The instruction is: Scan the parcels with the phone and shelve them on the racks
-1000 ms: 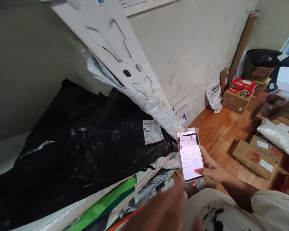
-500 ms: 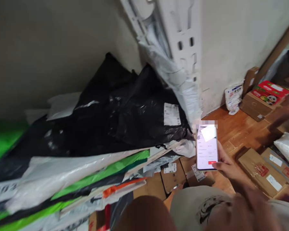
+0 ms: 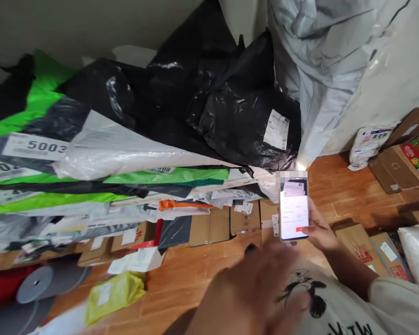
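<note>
My right hand [image 3: 319, 230] is closed around a smartphone [image 3: 294, 209], its thumb lying over the lower screen by a red button. The lit screen shows a white page whose small text I cannot read. Low in the middle, my left hand [image 3: 261, 284] is blurred by motion in front of my printed shirt [image 3: 310, 291]; whether it is open or closed does not show. Left of the phone, a large black plastic parcel [image 3: 244, 116] with a white label [image 3: 277, 130] lies on top of stacked mailer bags.
Green bags [image 3: 167, 177] and a bag labelled 5003 [image 3: 38, 146] fill the left. Beneath are cardboard boxes [image 3: 209, 225]. A yellow parcel [image 3: 115, 295] and grey rolls [image 3: 50, 281] lie on the wooden floor. More boxes [image 3: 359, 246] and a white sack [image 3: 417, 253] stand right.
The view has shifted, showing more floor and bags at lower left. My left hand has moved leftward from the lower right. The phone stays in my right hand; its screen page looks different.
</note>
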`<state>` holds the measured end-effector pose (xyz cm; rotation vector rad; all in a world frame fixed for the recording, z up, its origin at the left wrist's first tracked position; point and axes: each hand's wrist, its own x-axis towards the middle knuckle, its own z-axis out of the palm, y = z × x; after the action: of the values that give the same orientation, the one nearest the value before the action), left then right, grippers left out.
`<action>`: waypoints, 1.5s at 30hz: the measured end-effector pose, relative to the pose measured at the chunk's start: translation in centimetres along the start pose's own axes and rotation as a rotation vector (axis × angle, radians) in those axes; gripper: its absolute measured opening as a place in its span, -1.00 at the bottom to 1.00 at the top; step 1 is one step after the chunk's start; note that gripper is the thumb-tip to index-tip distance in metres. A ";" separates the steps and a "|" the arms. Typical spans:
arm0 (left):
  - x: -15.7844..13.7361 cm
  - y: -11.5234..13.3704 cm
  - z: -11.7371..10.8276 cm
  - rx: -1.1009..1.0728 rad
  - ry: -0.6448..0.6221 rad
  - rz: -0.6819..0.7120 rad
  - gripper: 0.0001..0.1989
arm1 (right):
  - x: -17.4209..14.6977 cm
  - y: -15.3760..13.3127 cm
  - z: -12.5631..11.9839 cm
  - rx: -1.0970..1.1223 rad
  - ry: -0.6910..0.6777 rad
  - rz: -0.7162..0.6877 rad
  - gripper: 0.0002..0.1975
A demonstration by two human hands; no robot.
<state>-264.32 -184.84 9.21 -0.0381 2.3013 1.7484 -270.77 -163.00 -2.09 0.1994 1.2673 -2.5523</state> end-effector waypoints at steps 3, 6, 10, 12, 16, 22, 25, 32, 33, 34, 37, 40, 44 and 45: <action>3.7 -1.9 -2.1 0.115 -0.122 -0.086 -0.33 | -0.5 1.8 3.1 0.030 0.047 0.063 -0.33; 4.5 -5.3 -2.9 -0.207 -0.253 -0.253 -0.12 | -1.3 4.2 6.4 0.030 0.079 0.047 -0.44; 1.9 -9.9 -3.7 -0.630 -0.346 -0.283 0.03 | -2.9 7.9 10.4 0.008 0.134 0.015 -0.57; -0.1 -11.3 -4.6 -0.693 -0.313 -0.272 0.00 | -3.9 9.8 12.2 -0.011 0.160 0.006 -0.60; -4.2 -12.8 -7.2 -0.686 -0.312 -0.285 -0.08 | -6.2 13.5 15.4 -0.053 0.200 -0.012 -0.58; -9.1 -15.3 -10.3 -0.740 -0.255 -0.330 -0.02 | -9.3 18.6 18.7 -0.121 0.220 -0.029 -0.55; -11.0 -16.8 -11.4 -0.800 -0.228 -0.316 -0.09 | -10.8 20.3 19.3 -0.144 0.171 -0.031 -0.64; -14.3 -18.1 -12.9 -0.892 -0.207 -0.292 -0.03 | -13.6 21.2 19.4 -0.216 -0.005 -0.041 -0.52; -14.6 -18.0 -12.9 -0.888 -0.207 -0.295 0.00 | -13.9 21.1 19.5 -0.230 -0.017 -0.044 -0.52; -14.9 -17.9 -13.0 -0.881 -0.210 -0.294 0.02 | -14.2 21.2 19.6 -0.244 -0.027 -0.044 -0.53; -15.6 -17.7 -13.0 -0.854 -0.235 -0.274 0.02 | -14.9 21.3 19.8 -0.279 -0.051 -0.038 -0.55; -16.2 -17.7 -13.1 -0.855 -0.261 -0.259 0.01 | -15.5 21.3 20.1 -0.301 -0.062 -0.038 -0.50; -16.8 -18.0 -13.5 -0.895 -0.305 -0.243 0.02 | -16.4 20.7 20.1 -0.289 -0.126 -0.021 -0.42; -17.0 -18.1 -13.6 -0.901 -0.323 -0.238 0.03 | -16.6 20.5 20.1 -0.286 -0.140 -0.018 -0.40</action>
<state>-247.30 -205.07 -0.85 -0.1668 1.1051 2.2821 -248.54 -187.64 -1.36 -0.0504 1.5605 -2.3178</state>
